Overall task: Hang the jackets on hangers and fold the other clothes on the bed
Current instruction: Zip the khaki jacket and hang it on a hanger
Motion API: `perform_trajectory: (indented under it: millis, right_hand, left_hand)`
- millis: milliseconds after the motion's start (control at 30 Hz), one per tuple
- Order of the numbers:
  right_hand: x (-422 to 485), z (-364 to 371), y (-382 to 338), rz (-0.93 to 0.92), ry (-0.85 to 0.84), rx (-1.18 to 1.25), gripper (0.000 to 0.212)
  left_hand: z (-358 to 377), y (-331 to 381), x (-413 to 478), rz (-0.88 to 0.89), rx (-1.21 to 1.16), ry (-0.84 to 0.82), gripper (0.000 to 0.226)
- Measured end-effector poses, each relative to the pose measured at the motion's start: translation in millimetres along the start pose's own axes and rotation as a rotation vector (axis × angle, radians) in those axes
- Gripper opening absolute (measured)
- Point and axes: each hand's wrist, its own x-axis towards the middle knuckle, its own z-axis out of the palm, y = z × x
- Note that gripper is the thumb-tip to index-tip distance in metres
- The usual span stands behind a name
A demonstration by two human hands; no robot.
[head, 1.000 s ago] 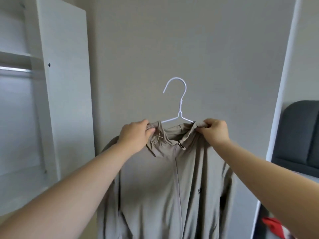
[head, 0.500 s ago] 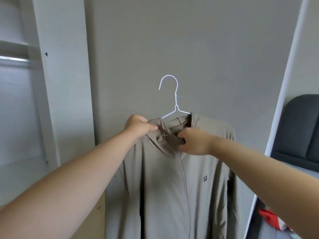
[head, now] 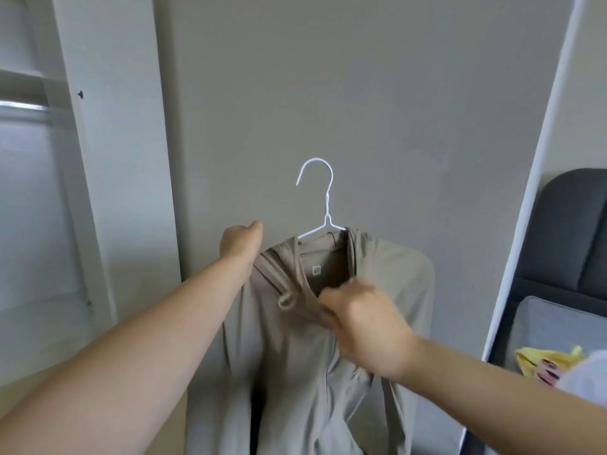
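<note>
A beige hooded jacket [head: 387, 277] hangs in mid-air in front of a grey wall, draped over a white wire hanger [head: 323, 198] whose hook stands upright above the collar. My left hand [head: 241, 239] grips the jacket's left shoulder, where the hanger's arm is hidden under the cloth. My right hand [head: 364, 326], blurred, pinches the front of the collar near the zipper top. The jacket's right shoulder sits spread over the hanger. An inner label shows below the neckline.
An open white wardrobe [head: 98, 159] with a metal rail [head: 23, 106] stands at the left. At the right, past a white frame [head: 525, 192], are a dark headboard [head: 571, 231], a grey pillow [head: 558, 326] and yellow cloth [head: 545, 359].
My right hand let go of the right collar edge and moved down to the front of the collar. The right shoulder now lies over the hanger. My left hand shifted outward to the left shoulder.
</note>
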Motion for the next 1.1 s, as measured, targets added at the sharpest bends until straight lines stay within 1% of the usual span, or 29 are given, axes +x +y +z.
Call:
perform_trajectory:
  millis: [67, 100, 167, 233, 267, 300, 333, 400, 433, 467, 500, 533, 567, 600, 633, 667, 700, 733, 767, 800, 833, 867, 900, 933, 967, 1000, 1033, 1067, 1100]
  right_hand:
    - [-13.1, 20.0, -3.2, 0.033, -0.435, -0.119, 0.021]
    - [-17.4, 28.5, -2.0, 0.058, -0.564, -0.128, 0.023]
    - [-13.4, 27.5, 3.0, 0.096, -0.67, -0.037, 0.017]
    - [-2.0, 15.6, 13.5, 0.097, -0.74, 0.155, 0.02]
    - [2.7, 7.9, 20.1, 0.147, -0.719, 0.294, 0.025]
    - [6.9, -1.3, 27.4, 0.242, -0.616, 0.408, 0.029]
    - [10.7, -12.2, 35.1, 0.359, -0.39, 0.461, 0.027]
    - [17.8, -25.6, 59.7, 0.624, 0.2, 0.375, 0.022]
    - [20.8, -29.6, 73.4, 0.745, 0.371, 0.354, 0.02]
    - [24.0, -32.7, 84.9, 0.854, 0.389, 0.356, 0.021]
    - [27.4, -33.3, 94.2, 0.951, 0.269, 0.365, 0.026]
    - [30.2, -30.8, 100.5, 1.028, 0.076, 0.386, 0.031]
    - [31.0, -26.1, 104.0, 1.062, -0.122, 0.454, 0.033]
    - [29.6, -22.8, 103.8, 1.047, -0.281, 0.582, 0.03]
    - [28.6, -20.5, 103.3, 0.986, -0.377, 0.72, 0.023]
    - [29.5, -21.3, 102.9, 0.917, -0.395, 0.866, 0.018]
    - [32.3, -24.2, 104.1, 0.868, -0.297, 1.012, 0.018]
    - [36.5, -29.0, 107.0, 0.866, -0.101, 1.111, 0.023]
    - [41.5, -33.6, 112.0, 0.912, 0.108, 1.125, 0.027]
    - [45.1, -37.3, 117.4, 0.953, 0.218, 1.029, 0.031]
    - [45.7, -39.5, 119.8, 0.963, 0.154, 0.859, 0.035]
    - [43.4, -38.4, 118.4, 0.964, -0.039, 0.681, 0.041]
    - [36.5, -32.8, 115.6, 0.946, -0.267, 0.576, 0.046]
    - [27.5, -25.7, 112.9, 0.919, -0.46, 0.577, 0.047]
    - [19.2, -19.3, 109.9, 0.891, -0.566, 0.649, 0.043]
    - [13.7, -15.2, 106.5, 0.849, -0.579, 0.744, 0.036]
    - [11.2, -12.8, 103.8, 0.798, -0.514, 0.802, 0.032]
    - [11.2, -12.6, 102.3, 0.755, -0.385, 0.783, 0.03]
    - [14.0, -14.3, 101.4, 0.733, -0.187, 0.658, 0.03]
  left_hand:
    - [1.6, -2.5, -1.2, 0.009, -0.002, 0.005, 0.027]
    - [4.6, -5.0, -4.6, 0.02, 0.023, -0.013, 0.027]
    - [9.7, -11.0, -12.1, 0.064, 0.078, -0.052, 0.027]
    - [9.0, -15.6, -14.8, 0.133, 0.13, -0.083, 0.023]
    - [7.1, -16.6, -14.8, 0.171, 0.148, -0.103, 0.02]
    - [5.2, -17.3, -14.5, 0.206, 0.149, -0.129, 0.017]
    - [3.7, -18.2, -14.1, 0.233, 0.139, -0.159, 0.016]
    - [1.9, -18.6, -16.1, 0.278, 0.114, -0.228, 0.014]
    - [1.1, -17.9, -18.2, 0.297, 0.109, -0.264, 0.013]
    - [0.3, -16.5, -20.4, 0.317, 0.106, -0.297, 0.012]
    - [-0.4, -15.0, -21.9, 0.333, 0.104, -0.323, 0.013]
    - [-0.9, -13.8, -22.9, 0.346, 0.104, -0.342, 0.014]
    - [-1.1, -13.3, -23.5, 0.353, 0.107, -0.352, 0.013]
    - [-0.9, -13.8, -24.0, 0.355, 0.112, -0.358, 0.01]
    - [-1.0, -15.2, -24.5, 0.354, 0.12, -0.365, 0.007]
    - [-1.6, -17.0, -25.3, 0.353, 0.129, -0.377, 0.007]
    - [-3.0, -19.4, -26.1, 0.353, 0.137, -0.392, 0.009]
    - [-4.5, -21.4, -26.8, 0.353, 0.141, -0.406, 0.012]
    - [-6.1, -24.0, -27.1, 0.354, 0.143, -0.412, 0.014]
    - [-7.6, -26.2, -27.3, 0.352, 0.143, -0.409, 0.016]
    - [-9.0, -27.7, -27.2, 0.348, 0.141, -0.398, 0.016]
    - [-10.1, -28.9, -27.0, 0.342, 0.138, -0.382, 0.017]
    - [-10.5, -30.1, -25.9, 0.333, 0.135, -0.362, 0.017]
    - [-10.7, -31.1, -24.1, 0.325, 0.136, -0.34, 0.015]
    - [-10.9, -31.9, -22.4, 0.32, 0.142, -0.32, 0.012]
    - [-10.9, -32.3, -21.3, 0.317, 0.152, -0.305, 0.01]
    - [-11.1, -32.6, -20.3, 0.317, 0.16, -0.295, 0.009]
    - [-11.0, -32.6, -19.4, 0.317, 0.167, -0.286, 0.009]
    - [-11.0, -32.5, -18.2, 0.315, 0.17, -0.276, 0.009]
